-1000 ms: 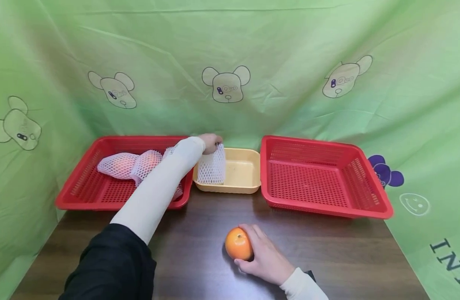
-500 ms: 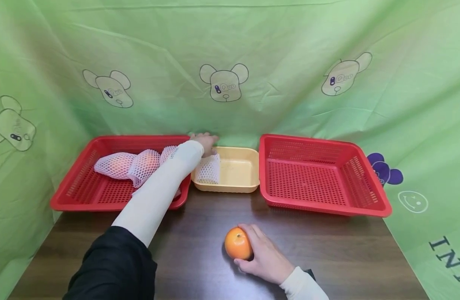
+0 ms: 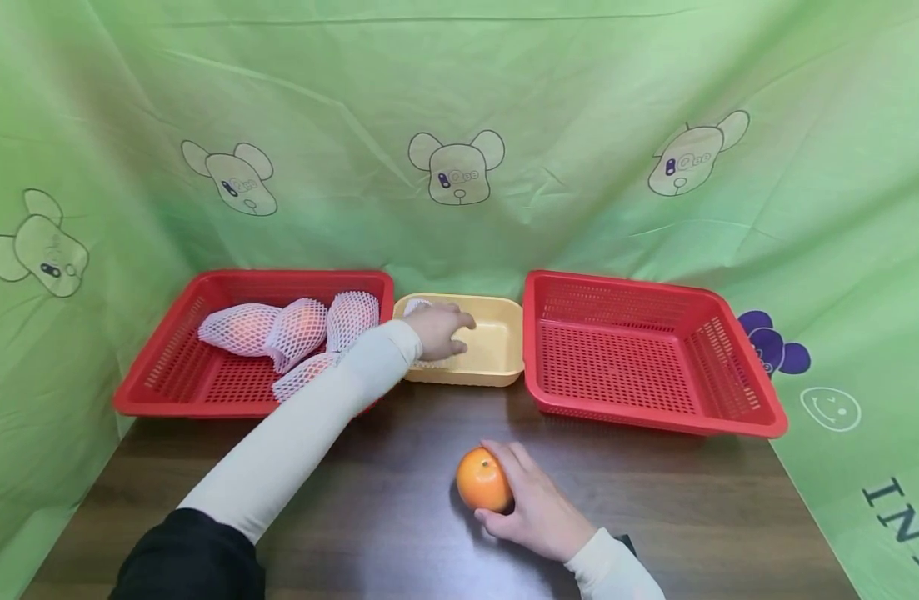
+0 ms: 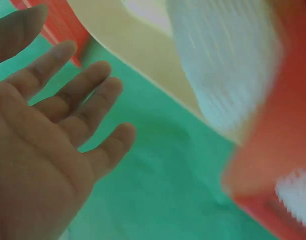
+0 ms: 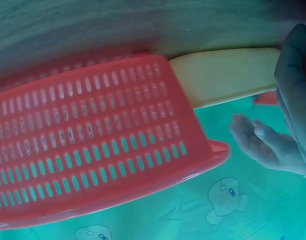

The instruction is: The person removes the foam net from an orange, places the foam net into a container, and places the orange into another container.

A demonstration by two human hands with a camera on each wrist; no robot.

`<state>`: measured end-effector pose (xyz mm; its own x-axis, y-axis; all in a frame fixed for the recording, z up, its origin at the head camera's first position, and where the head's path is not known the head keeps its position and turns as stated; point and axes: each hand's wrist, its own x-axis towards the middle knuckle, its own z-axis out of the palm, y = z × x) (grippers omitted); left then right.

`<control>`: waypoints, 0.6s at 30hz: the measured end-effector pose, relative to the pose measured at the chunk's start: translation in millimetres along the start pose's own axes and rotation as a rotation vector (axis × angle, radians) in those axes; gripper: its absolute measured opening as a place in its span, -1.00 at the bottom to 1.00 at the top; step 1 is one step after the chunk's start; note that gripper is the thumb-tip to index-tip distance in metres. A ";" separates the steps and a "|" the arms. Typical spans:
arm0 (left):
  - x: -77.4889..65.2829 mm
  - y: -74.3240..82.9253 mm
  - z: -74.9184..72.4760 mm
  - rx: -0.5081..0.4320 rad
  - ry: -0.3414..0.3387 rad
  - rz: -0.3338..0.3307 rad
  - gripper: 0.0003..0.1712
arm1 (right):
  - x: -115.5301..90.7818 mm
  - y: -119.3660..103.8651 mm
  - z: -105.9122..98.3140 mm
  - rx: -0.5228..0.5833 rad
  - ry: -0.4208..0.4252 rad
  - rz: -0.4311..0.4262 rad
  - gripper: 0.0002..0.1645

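Note:
My left hand point(image 3: 438, 331) is over the cream tray point(image 3: 500, 335) between the two red baskets, its fingers spread and holding nothing. A white foam net sleeve point(image 4: 227, 65) lies in that tray, mostly hidden behind the hand in the head view. My right hand point(image 3: 537, 510) grips an orange point(image 3: 480, 482) on the table, thumb at the near side and fingers over its right. Several fruits in white foam nets point(image 3: 242, 327) lie in the left red basket point(image 3: 162, 408); my left forearm partly covers one. In the right wrist view, the left hand point(image 5: 270, 145) shows beyond the tray with fingers apart.
The right red basket point(image 3: 654, 421) stands beside the tray, with nothing visible inside. A green curtain point(image 3: 339, 125) with printed bear heads hangs right behind the containers and along both sides. The brown wooden table point(image 3: 384, 500) extends in front of them.
My left hand was holding up a foam net at the tray's left end, let it drop into the tray, then moved right and nearer. The right hand keeps its grip on the orange.

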<state>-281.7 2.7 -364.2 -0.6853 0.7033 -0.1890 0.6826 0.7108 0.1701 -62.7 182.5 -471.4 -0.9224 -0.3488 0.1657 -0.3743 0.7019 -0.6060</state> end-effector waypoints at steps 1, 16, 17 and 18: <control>-2.3 6.6 4.5 0.000 0.021 0.030 -0.44 | -0.3 0.6 -0.6 -0.001 0.002 0.000 0.02; -3.9 72.3 59.9 -0.003 0.193 0.330 -0.42 | -16.7 5.9 -10.7 -0.030 -0.019 -0.027 -0.03; -3.6 74.4 62.0 -0.003 0.193 0.338 -0.43 | -18.4 6.4 -11.8 -0.027 -0.024 -0.025 -0.03; -3.5 76.2 63.6 -0.003 0.195 0.344 -0.43 | -20.1 6.7 -13.2 -0.028 -0.028 -0.025 -0.04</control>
<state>-211.2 53.6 -412.1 -0.4518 0.8896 0.0663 0.8804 0.4327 0.1942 -48.0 202.4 -468.5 -0.9099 -0.3834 0.1584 -0.4000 0.7096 -0.5801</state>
